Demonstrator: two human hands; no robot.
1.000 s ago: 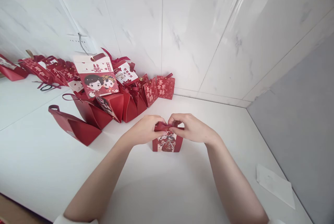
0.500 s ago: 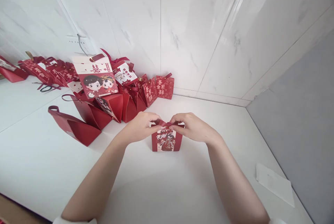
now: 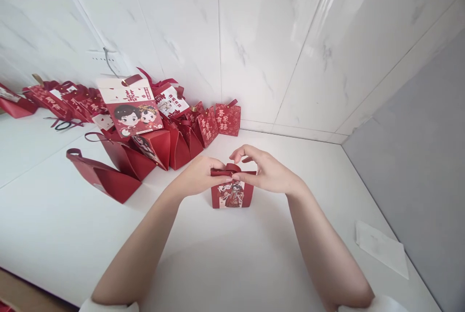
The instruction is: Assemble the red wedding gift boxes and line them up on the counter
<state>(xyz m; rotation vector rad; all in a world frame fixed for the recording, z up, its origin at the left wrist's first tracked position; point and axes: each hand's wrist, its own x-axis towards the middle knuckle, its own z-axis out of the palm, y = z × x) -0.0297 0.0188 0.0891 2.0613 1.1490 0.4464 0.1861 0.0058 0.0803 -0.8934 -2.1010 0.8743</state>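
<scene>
A small red gift box (image 3: 232, 197) with a printed figure on its front stands upright on the white table in front of me. My left hand (image 3: 198, 174) grips its top left edge, thumb in front and fingers behind. A dark red ribbon loop (image 3: 233, 167) stands up from the middle of the top edge. At the right side, my right hand (image 3: 263, 169) has its thumb against the front near the ribbon, while its index finger is raised and curved above the loop, apart from the thumb. Its other fingers are partly hidden behind the box.
Several red gift boxes (image 3: 121, 157) with ribbon handles crowd the left and back of the table (image 3: 232, 263). Black-handled scissors (image 3: 63, 125) lie among them. A white packet (image 3: 381, 248) lies at the right, by a grey panel (image 3: 421, 123). White tiles (image 3: 254, 36) form the back wall.
Both hands were pinching the ribbon at the box top. Now the ribbon forms a loop, my right fingers have lifted off and spread, and my left hand still holds the top edge.
</scene>
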